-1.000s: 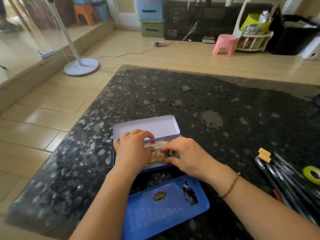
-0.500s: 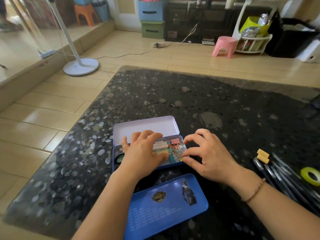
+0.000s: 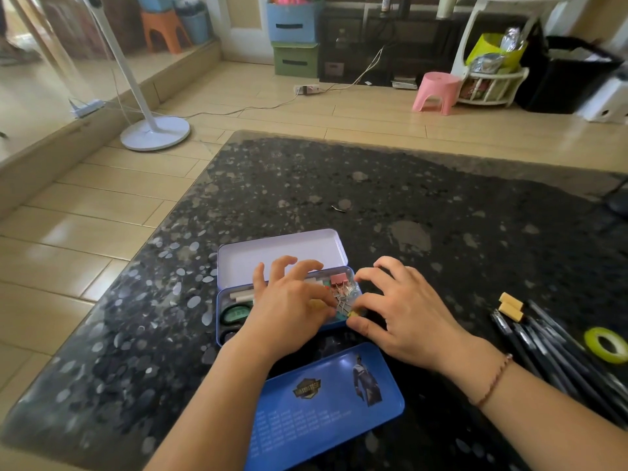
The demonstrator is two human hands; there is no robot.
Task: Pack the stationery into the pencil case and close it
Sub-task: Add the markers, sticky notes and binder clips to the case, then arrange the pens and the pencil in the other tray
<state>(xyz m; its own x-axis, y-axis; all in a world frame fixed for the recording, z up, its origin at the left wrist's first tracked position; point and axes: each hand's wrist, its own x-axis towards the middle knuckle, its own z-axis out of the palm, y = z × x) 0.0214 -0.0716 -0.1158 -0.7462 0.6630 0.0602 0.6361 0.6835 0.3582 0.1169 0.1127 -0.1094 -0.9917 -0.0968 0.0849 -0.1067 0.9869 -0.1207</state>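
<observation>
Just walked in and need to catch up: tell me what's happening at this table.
A person is packing stationery into an open blue pencil case. The left hand is over the clips inside; the right hand is at the case's right end. A blue tray lies nearer. Pens, erasers and tape are still outside.

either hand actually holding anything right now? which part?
Right hand pinches a small yellow piece at the pencil case's near right corner. Left hand is curled over the contents; a hold cannot be told.

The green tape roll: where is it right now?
In the head view, the green tape roll lies on the table's far right edge, beside the dark pens, outside the pencil case.
</observation>
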